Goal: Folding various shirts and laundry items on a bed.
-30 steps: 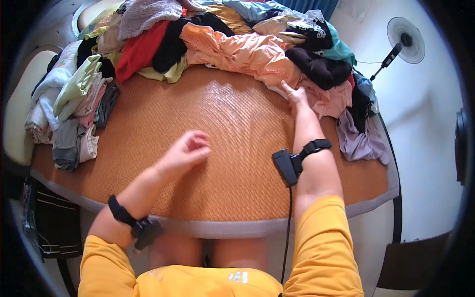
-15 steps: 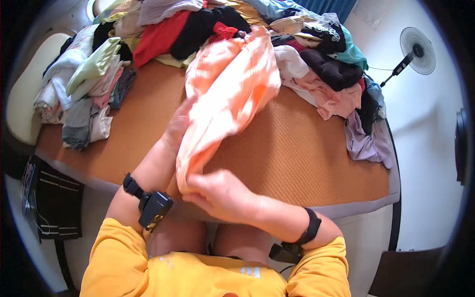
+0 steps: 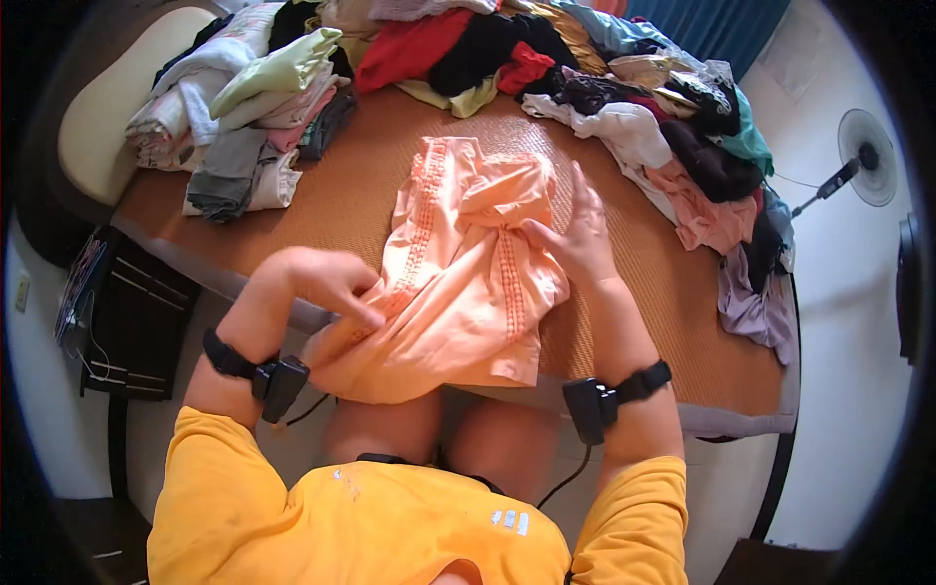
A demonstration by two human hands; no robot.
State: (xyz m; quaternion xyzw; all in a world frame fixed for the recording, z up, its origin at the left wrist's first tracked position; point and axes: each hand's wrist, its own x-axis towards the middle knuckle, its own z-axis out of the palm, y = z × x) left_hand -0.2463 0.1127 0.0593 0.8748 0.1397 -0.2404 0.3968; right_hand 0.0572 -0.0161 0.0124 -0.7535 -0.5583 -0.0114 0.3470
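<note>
The peach top (image 3: 444, 292) has just changed most: half a second ago you held it up lengthwise toward the heaped clothes (image 3: 707, 156); now it lies broad and rumpled before you, its ruffled bands showing. That leaves it apart from the heap and within reach of both your hands. It rests on the woven mat (image 3: 370, 175) of the bed, its near end drooping over the front edge above your lap.

Your right hand (image 3: 582, 239) lies along its right side, fingers apart, thumb on the cloth. Your left hand (image 3: 336, 283) is at its left edge, fingers bent down onto it; you cannot tell whether they pinch any fabric.

As for writing, your yellow shirt (image 3: 419, 531) carries small pale marks (image 3: 510, 523), too small to read. No brand or label is legible on the peach top.
</note>
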